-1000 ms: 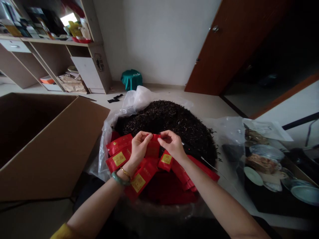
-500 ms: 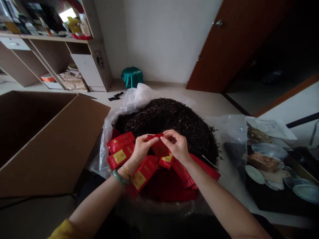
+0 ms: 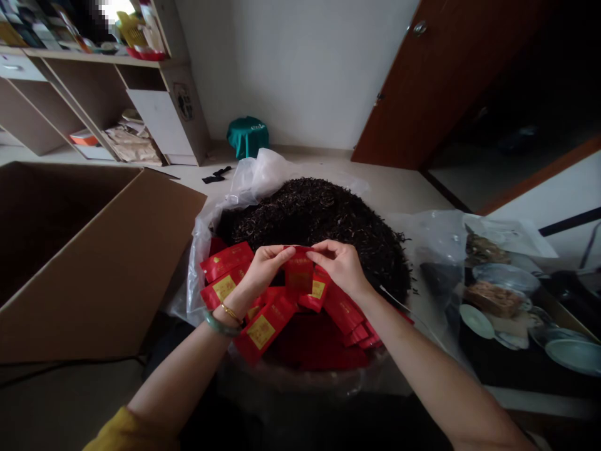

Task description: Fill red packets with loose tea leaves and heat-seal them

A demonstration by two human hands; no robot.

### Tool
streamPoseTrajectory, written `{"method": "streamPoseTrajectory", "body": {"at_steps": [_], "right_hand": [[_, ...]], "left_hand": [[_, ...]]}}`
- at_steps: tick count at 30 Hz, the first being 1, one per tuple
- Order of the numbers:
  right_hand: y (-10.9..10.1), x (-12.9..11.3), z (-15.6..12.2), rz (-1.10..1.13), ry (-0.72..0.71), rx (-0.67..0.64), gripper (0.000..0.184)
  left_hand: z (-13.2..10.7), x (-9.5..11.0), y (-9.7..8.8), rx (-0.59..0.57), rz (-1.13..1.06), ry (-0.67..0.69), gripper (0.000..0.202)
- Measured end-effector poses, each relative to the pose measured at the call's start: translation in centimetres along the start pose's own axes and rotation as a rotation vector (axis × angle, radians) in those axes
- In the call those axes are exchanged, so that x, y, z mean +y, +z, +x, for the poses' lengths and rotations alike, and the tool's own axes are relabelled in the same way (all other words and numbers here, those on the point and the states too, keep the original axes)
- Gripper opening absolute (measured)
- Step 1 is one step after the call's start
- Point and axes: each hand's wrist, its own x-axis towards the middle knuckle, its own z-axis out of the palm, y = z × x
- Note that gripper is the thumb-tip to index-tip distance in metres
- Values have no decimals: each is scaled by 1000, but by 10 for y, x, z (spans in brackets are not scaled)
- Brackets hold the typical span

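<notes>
Both hands work one small red packet (image 3: 299, 274) mid-frame: my left hand (image 3: 260, 269) and right hand (image 3: 342, 264) each pinch a top corner between thumb and forefinger, holding it upright over a fan of spare packets (image 3: 263, 326), just below the heap of dark tea leaves (image 3: 319, 210). By my judgement its top edge is the step in hand, and that calls for even, matched pinches.

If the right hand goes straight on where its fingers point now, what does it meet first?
The right hand points leftward along the top of the red packet it pinches; first it would likely meet the left hand, pinching the same edge. Depth looks about equal.
</notes>
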Motion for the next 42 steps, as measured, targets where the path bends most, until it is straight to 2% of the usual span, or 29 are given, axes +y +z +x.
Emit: {"method": "streamPoseTrajectory", "body": {"at_steps": [2, 7, 12, 15, 18, 21, 26, 29, 31, 33, 36, 39, 42], "right_hand": [[-3, 3, -3, 4, 28, -17, 22], [-6, 12, -15, 31, 97, -77, 27], [-6, 11, -16, 14, 86, -104, 25], [-7, 10, -13, 13, 53, -96, 22], [-9, 11, -13, 12, 23, -104, 19], [-9, 13, -16, -8, 12, -87, 16], [-8, 16, -17, -88, -14, -69, 16], [-22, 20, -6, -142, -1, -100, 23], [-41, 27, 4, -266, 7, -107, 28], [-62, 37, 11, -543, 4, -114, 33], [-82, 58, 13, -1002, 38, -261, 49], [-80, 77, 9, -1236, 113, -360, 56], [-73, 85, 8, -1277, 132, -388, 44]], "left_hand": [[0, 3, 1, -23, 30, -7, 32], [-4, 1, 11, 3, 184, 24, 24], [-9, -5, 19, 42, 150, 14, 22], [-10, -7, 19, 44, 8, -63, 30], [-11, -10, 18, -83, -110, -239, 44], [-15, -12, 21, -163, -111, -373, 46], [-21, -16, 31, -88, -98, -394, 44], [-20, -17, 32, -36, -120, -377, 46], [-18, -17, 30, -11, -121, -348, 46], [-15, -15, 28, 1, -114, -320, 45], [-14, -11, 27, 1, -110, -303, 44], [-14, -8, 27, 0, -108, -288, 44], [-14, -8, 25, -8, -97, -264, 42]]}}
